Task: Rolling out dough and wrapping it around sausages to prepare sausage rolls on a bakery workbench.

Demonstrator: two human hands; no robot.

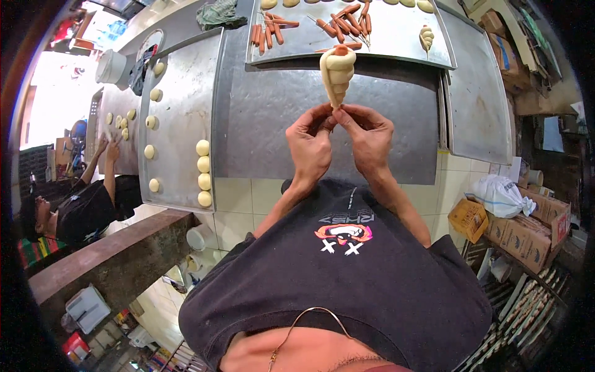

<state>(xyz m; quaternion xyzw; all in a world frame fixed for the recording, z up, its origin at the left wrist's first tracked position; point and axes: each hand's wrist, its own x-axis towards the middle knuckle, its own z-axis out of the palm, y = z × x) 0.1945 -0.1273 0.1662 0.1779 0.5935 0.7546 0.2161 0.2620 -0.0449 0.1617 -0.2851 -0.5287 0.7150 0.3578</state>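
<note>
In front of me, over the grey metal worktop (260,124), I hold up a sausage wrapped in a spiral of pale dough (339,75). Its reddish end shows at the top, and the dough narrows toward my fingers. My left hand (312,142) and my right hand (370,141) pinch its lower tip together with thumbs and forefingers; the stick there is mostly hidden. Just beyond lies a metal tray (396,48) with several skewered sausages (341,26). A smaller dough-wrapped sausage (426,38) rests at the tray's right, and dough pieces line its far edge.
To my left, a long metal tray (180,111) carries several dough balls (204,164). Beyond it another person's hands (108,149) work near small dough pieces (125,127). An upright metal sheet (477,105) and cardboard boxes (520,235) stand at the right.
</note>
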